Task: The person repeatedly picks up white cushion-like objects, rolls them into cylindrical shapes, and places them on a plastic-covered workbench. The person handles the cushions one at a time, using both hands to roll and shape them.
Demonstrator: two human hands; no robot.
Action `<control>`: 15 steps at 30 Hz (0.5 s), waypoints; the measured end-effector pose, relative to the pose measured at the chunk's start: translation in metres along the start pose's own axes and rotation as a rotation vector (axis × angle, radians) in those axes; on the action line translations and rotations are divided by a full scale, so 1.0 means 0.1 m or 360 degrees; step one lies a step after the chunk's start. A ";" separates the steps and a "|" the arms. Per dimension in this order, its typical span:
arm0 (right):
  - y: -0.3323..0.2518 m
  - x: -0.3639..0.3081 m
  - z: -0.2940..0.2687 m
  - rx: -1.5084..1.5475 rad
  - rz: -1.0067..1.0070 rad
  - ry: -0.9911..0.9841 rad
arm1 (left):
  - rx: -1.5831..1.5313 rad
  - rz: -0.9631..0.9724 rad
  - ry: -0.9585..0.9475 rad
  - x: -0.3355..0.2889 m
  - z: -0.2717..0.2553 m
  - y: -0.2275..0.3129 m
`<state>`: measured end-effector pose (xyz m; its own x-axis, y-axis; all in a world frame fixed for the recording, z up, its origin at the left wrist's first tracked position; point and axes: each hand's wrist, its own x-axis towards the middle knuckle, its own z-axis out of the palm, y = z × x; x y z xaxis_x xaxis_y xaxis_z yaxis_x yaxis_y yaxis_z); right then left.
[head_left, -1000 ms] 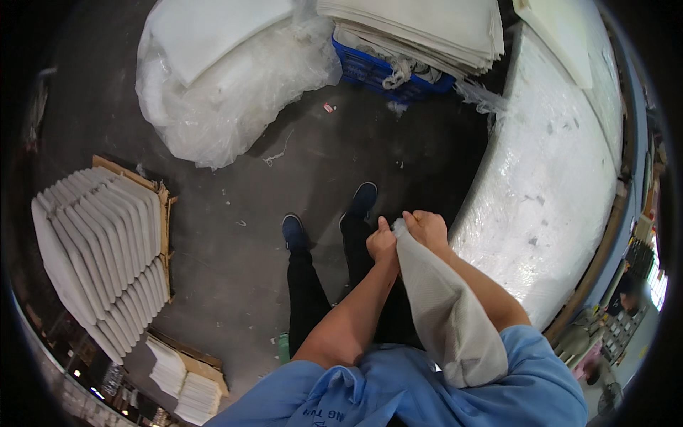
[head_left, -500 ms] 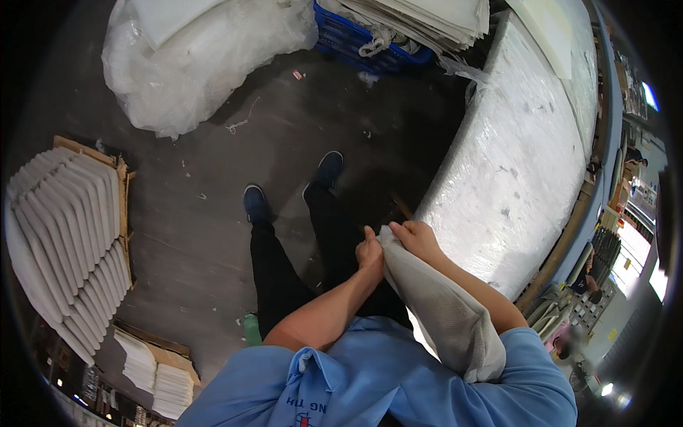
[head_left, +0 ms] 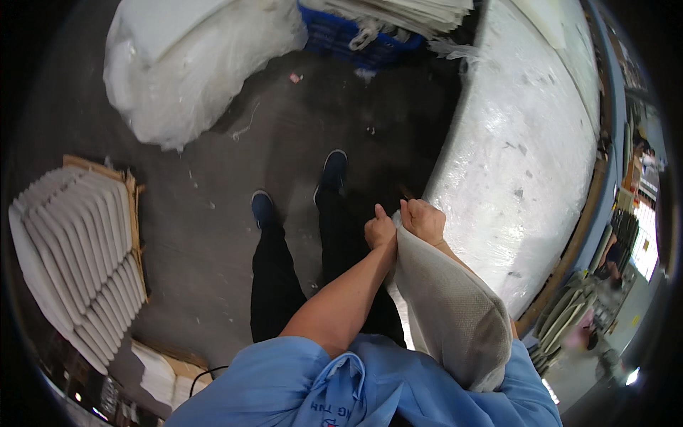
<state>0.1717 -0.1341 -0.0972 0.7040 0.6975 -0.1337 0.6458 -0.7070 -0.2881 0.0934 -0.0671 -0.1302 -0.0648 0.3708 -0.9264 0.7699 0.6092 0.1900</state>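
A light grey, mesh-textured fabric cover (head_left: 455,302) hangs in front of my body, its wide lower end bulging against my blue shirt. My left hand (head_left: 380,230) is closed at the narrow top end of the cover, thumb pointing up. Right beside it, my right hand (head_left: 425,220) is curled in a fist over the same edge. Both hands pinch the fabric close together. What fills the cover, if anything, is hidden. My right forearm is partly behind the fabric.
To my right stands a long plastic-wrapped white stack (head_left: 523,156). Ahead are a blue crate (head_left: 348,43) with white sheets above it and a plastic-wrapped white bundle (head_left: 192,78). Grey padded panels (head_left: 78,249) stand in rows at left. Scraps lie on the dark floor (head_left: 206,235).
Both hands have moved slightly up and to the right with the cover's top end. The cover now looks broader and more turned toward me. My view has shifted a little.
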 end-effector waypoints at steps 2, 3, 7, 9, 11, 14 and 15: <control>0.00 0.01 0.04 0.0047 -0.0039 0.0064 | 0.0000 0.0011 -0.0008 0.02 -0.01 0.03; 0.02 -0.03 0.09 0.0009 0.0016 0.0043 | -0.0034 -0.0012 -0.0075 -0.01 -0.06 0.02; -0.08 -0.07 0.05 0.0067 0.0107 0.0053 | 0.0012 -0.0030 -0.0137 -0.11 -0.21 0.04; -0.18 0.04 0.00 0.0188 0.0049 0.0096 | -0.0001 -0.0017 -0.0041 -0.03 -0.23 0.09; -0.08 -0.04 0.01 0.0208 -0.0084 0.0204 | -0.0004 -0.0089 -0.0142 -0.13 -0.25 0.00; -0.03 -0.09 -0.04 -0.0002 -0.0150 -0.0407 | -0.0173 -0.0306 -0.0367 -0.15 -0.41 -0.23; -0.24 0.03 -0.10 0.0198 -0.0334 -0.0590 | -0.0328 -0.0281 -0.0367 -0.06 -0.46 -0.28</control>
<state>0.1609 -0.1161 -0.0812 0.3933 0.8350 -0.3849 0.7070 -0.5423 -0.4539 0.0430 -0.0541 -0.1147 -0.0227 0.0936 -0.9953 0.6140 0.7870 0.0600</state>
